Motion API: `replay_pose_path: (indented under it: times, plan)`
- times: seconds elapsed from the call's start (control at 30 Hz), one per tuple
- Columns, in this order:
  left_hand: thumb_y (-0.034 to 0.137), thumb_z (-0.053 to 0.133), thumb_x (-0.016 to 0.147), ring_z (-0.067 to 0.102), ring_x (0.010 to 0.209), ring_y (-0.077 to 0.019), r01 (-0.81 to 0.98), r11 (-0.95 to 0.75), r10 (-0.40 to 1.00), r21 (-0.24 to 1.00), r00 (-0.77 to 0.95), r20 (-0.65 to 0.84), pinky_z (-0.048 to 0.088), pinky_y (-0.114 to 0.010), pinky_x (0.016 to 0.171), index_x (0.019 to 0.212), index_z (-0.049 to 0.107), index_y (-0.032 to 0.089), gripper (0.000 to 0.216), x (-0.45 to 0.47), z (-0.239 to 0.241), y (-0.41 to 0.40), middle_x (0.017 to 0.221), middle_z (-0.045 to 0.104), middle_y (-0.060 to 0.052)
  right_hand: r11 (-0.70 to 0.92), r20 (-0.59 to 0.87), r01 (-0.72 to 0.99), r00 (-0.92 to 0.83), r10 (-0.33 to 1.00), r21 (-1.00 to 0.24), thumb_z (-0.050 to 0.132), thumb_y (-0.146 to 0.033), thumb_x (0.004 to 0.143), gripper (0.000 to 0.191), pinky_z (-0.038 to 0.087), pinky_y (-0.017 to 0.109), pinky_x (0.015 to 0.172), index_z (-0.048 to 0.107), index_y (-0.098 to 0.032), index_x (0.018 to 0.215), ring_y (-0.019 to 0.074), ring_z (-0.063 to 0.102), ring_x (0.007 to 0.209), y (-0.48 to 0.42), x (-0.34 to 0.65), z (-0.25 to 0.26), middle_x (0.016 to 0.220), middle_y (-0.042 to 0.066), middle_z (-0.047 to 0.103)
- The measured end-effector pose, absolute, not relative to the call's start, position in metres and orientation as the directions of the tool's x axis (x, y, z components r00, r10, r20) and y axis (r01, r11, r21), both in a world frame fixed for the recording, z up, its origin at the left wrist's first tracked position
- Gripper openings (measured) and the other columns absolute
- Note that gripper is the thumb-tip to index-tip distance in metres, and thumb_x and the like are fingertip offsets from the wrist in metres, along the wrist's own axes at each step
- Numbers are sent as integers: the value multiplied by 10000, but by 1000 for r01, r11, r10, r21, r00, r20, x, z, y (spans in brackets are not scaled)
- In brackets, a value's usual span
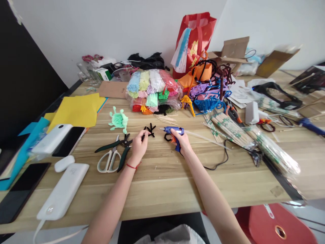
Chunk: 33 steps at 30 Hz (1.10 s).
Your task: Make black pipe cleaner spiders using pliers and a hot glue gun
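My left hand point(139, 146) is closed, its fingertips pinched on a black pipe-cleaner piece point(151, 130) with several short spread arms. In my right hand point(183, 141) is a blue glue gun point(167, 129) with an orange trigger; its nozzle points left toward the black piece, a short gap away. A clear glue stick point(200, 136) runs out of the gun's back. A small black ring point(167, 137) lies just under the barrel. Left of my left hand are a mint-green pipe-cleaner figure point(119, 120), white-handled scissors point(109, 162) and green-handled cutters point(123, 156).
Bagged coloured pipe cleaners point(152, 88) lie behind my hands, with thin wooden sticks point(166, 118) before them. A red bag point(207, 37) stands at the back. Packs of sticks point(230, 130) and the gun's black cord point(223, 162) are at right. Phones, power banks point(63, 191) and yellow sheets point(74, 110) occupy the left.
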<state>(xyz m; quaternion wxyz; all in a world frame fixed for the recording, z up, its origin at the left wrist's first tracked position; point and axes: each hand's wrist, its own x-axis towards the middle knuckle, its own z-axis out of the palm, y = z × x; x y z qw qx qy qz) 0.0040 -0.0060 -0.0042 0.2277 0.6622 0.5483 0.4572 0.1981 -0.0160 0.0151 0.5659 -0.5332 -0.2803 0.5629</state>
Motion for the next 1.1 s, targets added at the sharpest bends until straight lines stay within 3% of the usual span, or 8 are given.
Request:
replay_pose_path:
  times: [0.5,1.1]
  plan:
    - [353,420,926,649,849,-179,537,-291,934,792,-21,358,470,-263,776,854,634,190,279,4,-5,-6,882,709,-58,-144,-214,-271,249,945,-952,747,-474,577,387,334,197,374,502,-192,680,85,477,426,-14,201,10,500,-52,532]
    - [328,422,927,658,861,-175,561,-313,930,766,18,366,474,-262,775,867,632,197,255,3,-6,-7,899,716,-53,-145,-217,-313,211,953,-939,792,-518,552,443,291,176,329,513,-190,653,66,446,398,-13,200,8,479,-51,519]
